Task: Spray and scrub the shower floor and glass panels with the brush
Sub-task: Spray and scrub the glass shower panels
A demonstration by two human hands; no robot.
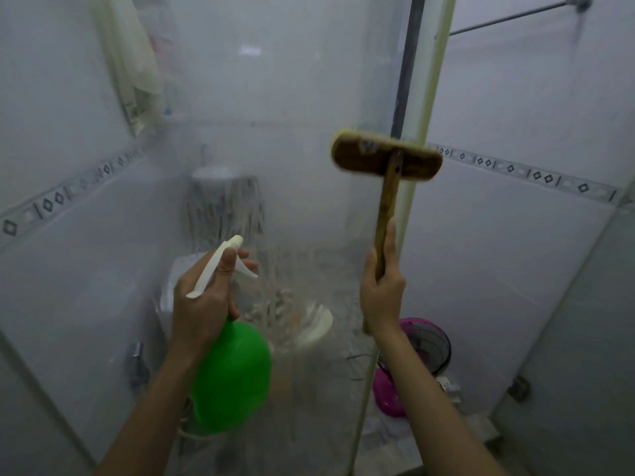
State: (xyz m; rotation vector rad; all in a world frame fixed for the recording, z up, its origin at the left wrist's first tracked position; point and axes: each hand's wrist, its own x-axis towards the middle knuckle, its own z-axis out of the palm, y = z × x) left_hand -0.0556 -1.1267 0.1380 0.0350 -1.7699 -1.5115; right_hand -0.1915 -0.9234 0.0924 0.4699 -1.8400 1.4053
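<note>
My left hand (202, 297) grips the white trigger head of a green spray bottle (232, 376), nozzle aimed at the hazy glass panel (281, 97) in front of me. My right hand (381, 293) holds the wooden handle of a scrub brush upright. The brush head (385, 161) lies flat against the glass near the panel's pale right edge strip (433, 97). Wet streaks run down the glass below the brush. The shower floor is mostly hidden behind my arms and the glass.
Through the glass I see a hanging mop head (225, 204), a pale cloth (134, 63) on the left wall and a tap (137, 359) low down. A pink fan (422, 341) stands on the floor right of the panel. Tiled walls enclose both sides; a metal rail (515, 17) runs top right.
</note>
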